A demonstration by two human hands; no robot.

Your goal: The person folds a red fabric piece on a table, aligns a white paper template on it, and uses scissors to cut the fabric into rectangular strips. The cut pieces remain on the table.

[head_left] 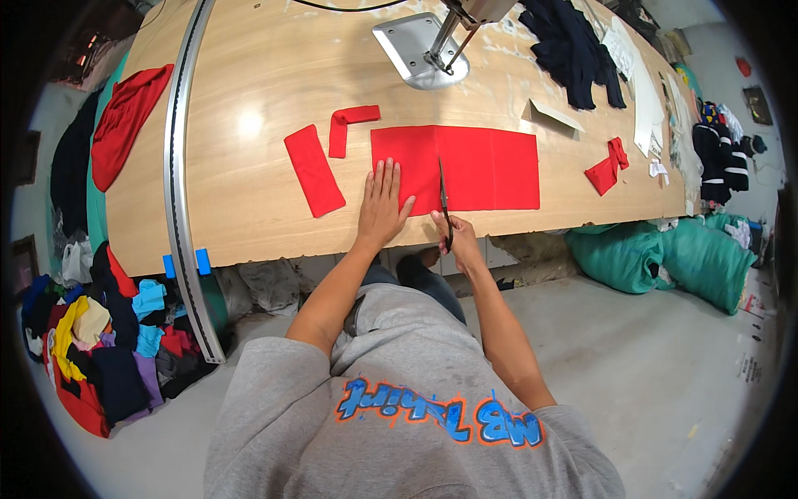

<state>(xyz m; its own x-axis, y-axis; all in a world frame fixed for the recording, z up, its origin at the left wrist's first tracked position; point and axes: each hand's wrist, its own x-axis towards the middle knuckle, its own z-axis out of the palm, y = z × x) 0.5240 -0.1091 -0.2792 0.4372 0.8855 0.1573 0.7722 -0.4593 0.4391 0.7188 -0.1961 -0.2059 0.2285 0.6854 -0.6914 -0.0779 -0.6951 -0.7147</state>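
Observation:
A wide piece of red fabric (490, 166) lies flat near the front edge of the wooden table. My left hand (382, 200) presses on its left part, fingers stretched out and flat. In my right hand (457, 237) is a pair of dark scissors (443, 187), my fingers wrapped round the handles at the table edge. The blades point away from me and lie over the fabric, right of my left hand. Left of the fabric rest a red rectangular strip (314, 170) and a bent red scrap (349, 125).
A metal rail (176, 166) crosses the table's left side. The metal base (416, 50) of a cutting machine stands at the back. Dark cloth (573, 50), a folded card (555, 116) and a red scrap (608, 168) lie right. Green sacks (665, 254) and a clothes pile (108, 349) sit on the floor.

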